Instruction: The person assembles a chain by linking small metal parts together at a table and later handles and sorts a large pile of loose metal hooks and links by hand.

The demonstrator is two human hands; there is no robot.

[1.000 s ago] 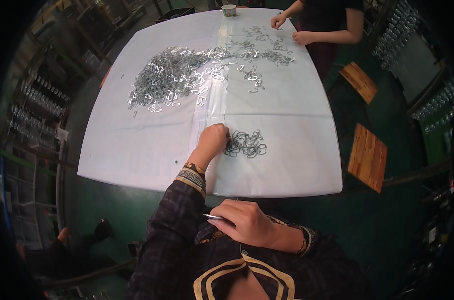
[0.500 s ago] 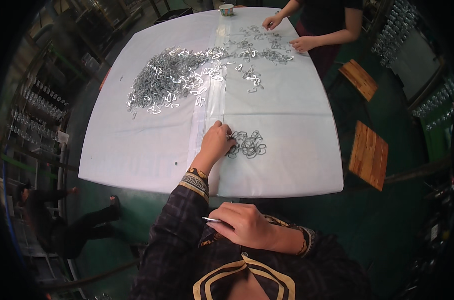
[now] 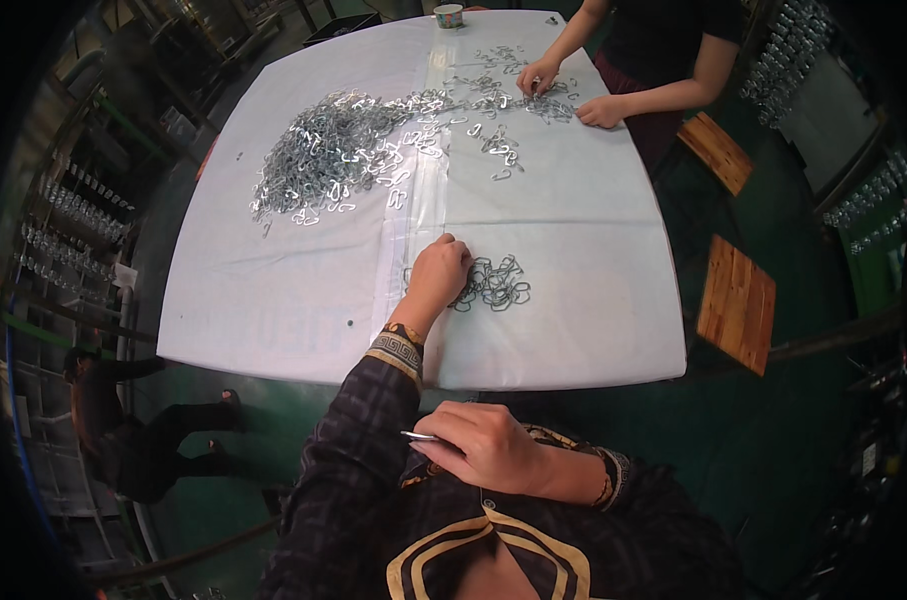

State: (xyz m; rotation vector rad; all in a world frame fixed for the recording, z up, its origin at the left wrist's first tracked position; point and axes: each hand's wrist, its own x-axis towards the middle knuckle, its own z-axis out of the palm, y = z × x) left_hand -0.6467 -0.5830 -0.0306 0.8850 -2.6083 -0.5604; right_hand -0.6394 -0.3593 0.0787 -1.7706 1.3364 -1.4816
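Your left hand (image 3: 443,272) is at the left edge of the small heap of dark links (image 3: 499,284), fingers bent and drawn in. Its back hides the fingertips, so I can't tell whether they are pinched on a link. Your right hand (image 3: 488,446), on the near side of the small heap and off the surface (image 3: 573,340), is closed on a thin shiny metal piece (image 3: 419,436) that pokes out past the thumb.

Compared with half a second ago, your left hand sits a touch farther up along the small heap, and a lone dark link (image 3: 407,275) now shows to the left of the heap, beyond your hand. Your right hand is much as it was. Well beyond the small heap, to the right, the co-worker's hands (image 3: 539,77) have come down lower, one now in among the scattered links (image 3: 548,105). Far left of the heap, the person in dark clothes (image 3: 123,425) has shifted, with an arm now reaching to the surface's edge.

Your left hand covers part of the small heap's left side. Farther out, beyond and left of the heap, lies the large pile of silver links (image 3: 323,150); a looser cluster (image 3: 498,150) lies straight beyond the heap. Past those, at the far edge, stands a small cup (image 3: 448,15). Right of the heap, off the surface, are two wooden stools (image 3: 736,305).
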